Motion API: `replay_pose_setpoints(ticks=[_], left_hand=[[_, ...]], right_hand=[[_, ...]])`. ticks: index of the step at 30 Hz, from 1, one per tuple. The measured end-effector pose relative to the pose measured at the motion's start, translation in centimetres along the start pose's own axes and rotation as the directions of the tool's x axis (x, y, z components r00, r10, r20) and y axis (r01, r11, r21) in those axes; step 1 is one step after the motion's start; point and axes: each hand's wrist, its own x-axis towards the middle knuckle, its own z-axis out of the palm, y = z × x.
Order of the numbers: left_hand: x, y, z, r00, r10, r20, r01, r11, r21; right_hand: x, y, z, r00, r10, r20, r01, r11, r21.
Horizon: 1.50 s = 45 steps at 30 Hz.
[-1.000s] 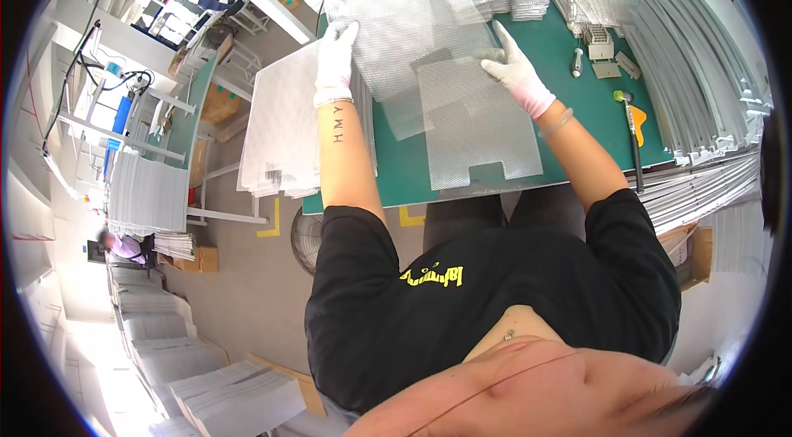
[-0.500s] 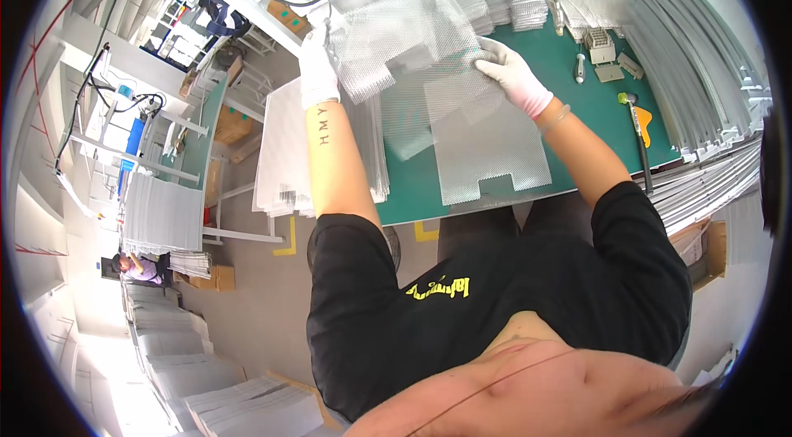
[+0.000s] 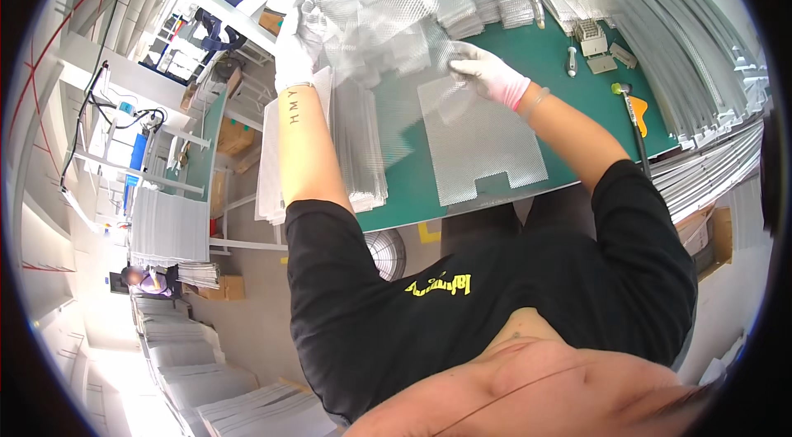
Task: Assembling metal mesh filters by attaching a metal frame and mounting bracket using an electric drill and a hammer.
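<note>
Both gloved hands, left point(image 3: 297, 45) and right point(image 3: 487, 74), now grip the mesh sheet point(image 3: 371, 16), lifted off the green table point(image 3: 577, 99) since a second ago

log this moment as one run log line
left hand: grips mesh sheet | right hand: grips same sheet | sheet: lifted above green table

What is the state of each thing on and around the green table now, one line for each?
Left hand: gloved, gripping the lifted mesh sheet's edge.
Right hand: gloved, gripping its other edge.
Lifted mesh sheet: held up off the table, bent.
Flat mesh sheet: lying flat on the green table.
Mesh stack: piled at the table's left edge.
Mallet: lying untouched.
</note>
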Motion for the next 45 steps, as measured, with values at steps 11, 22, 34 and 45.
replay_pose_setpoints(ticks=[11,22,34,45], left_hand=[[-7.2,11.9,0.7,0.996,0.051,0.075,-0.089,0.724,0.685],[-18.2,19.0,-20.4,0.986,0.139,-0.091,0.151,-0.513,0.845],[-32.2,1.4,0.8,0.989,-0.147,-0.037,0.075,0.266,0.961],[-37.5,-15.6,-0.6,0.967,0.149,-0.207,0.163,0.263,0.951]], right_hand=[[-3.1,-4.0,-0.9,0.986,-0.104,0.133,0.077,0.978,0.192],[-3.3,-3.8,-1.4,0.964,-0.062,0.258,0.021,0.987,0.157],[-16.3,-3.0,1.6,0.905,-0.395,-0.157,0.325,0.881,-0.343],[-22.0,-1.6,5.5,0.932,-0.236,-0.276,-0.203,0.292,-0.934]])
